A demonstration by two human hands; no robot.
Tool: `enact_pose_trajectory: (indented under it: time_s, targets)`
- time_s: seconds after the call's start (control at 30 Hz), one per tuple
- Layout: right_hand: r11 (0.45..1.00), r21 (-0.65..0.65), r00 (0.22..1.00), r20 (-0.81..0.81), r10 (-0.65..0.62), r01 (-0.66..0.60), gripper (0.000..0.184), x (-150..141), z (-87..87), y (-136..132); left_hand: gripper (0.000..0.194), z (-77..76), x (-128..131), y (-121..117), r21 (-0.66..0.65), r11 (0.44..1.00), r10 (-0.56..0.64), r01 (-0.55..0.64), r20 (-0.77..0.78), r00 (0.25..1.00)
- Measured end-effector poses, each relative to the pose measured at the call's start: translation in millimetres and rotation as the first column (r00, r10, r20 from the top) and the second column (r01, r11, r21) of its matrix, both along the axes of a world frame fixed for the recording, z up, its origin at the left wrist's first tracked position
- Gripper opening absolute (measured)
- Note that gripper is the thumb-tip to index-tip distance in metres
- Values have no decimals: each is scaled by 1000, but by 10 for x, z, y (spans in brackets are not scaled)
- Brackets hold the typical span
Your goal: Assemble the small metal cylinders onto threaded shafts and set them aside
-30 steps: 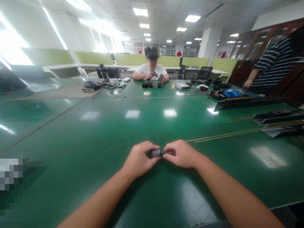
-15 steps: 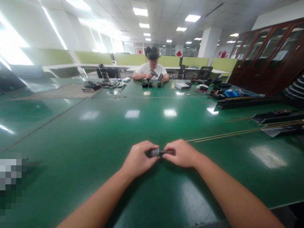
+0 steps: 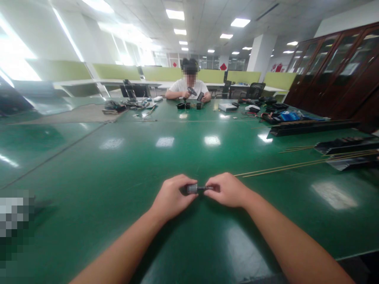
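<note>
Low over the green table (image 3: pixel 130 165), my left hand (image 3: pixel 173 197) closes its thumb and fingers around a grey cylindrical piece (image 3: pixel 192 189). A dark thin shaft (image 3: pixel 201 188) extends from that piece toward the right. My right hand (image 3: pixel 229 190) pinches the shaft between thumb and fingers, and its far end is partly hidden in the hand. Cylinder and shaft lie in one line, roughly level; I cannot tell whether they are one part or two.
Long thin brass-coloured rods (image 3: pixel 284 169) and black channel pieces (image 3: pixel 346 146) lie at the right. Across the table a person (image 3: pixel 188 87) holds a power drill (image 3: pixel 192 90). Tools and a blue item (image 3: pixel 290 115) sit at the back right; more parts (image 3: pixel 136 103) lie back left.
Both hands keep their grip on the piece and have shifted only very slightly. A striped sleeve at the right edge has gone out of view.
</note>
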State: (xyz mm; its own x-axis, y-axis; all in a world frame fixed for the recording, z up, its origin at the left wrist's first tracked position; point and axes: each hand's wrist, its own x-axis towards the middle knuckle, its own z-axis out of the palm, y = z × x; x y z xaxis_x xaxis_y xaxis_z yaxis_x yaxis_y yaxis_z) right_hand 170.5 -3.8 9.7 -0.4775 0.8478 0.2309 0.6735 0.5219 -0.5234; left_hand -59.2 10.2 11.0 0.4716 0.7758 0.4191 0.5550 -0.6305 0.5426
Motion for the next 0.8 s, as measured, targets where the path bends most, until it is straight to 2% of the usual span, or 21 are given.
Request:
enact_pose_trajectory:
  time_s: [0.8]
  targets:
    - [999,-23,1000,9,-29,29,16,39,16,1,23,13,-19,9,26,1000,16,-16,-13,1000]
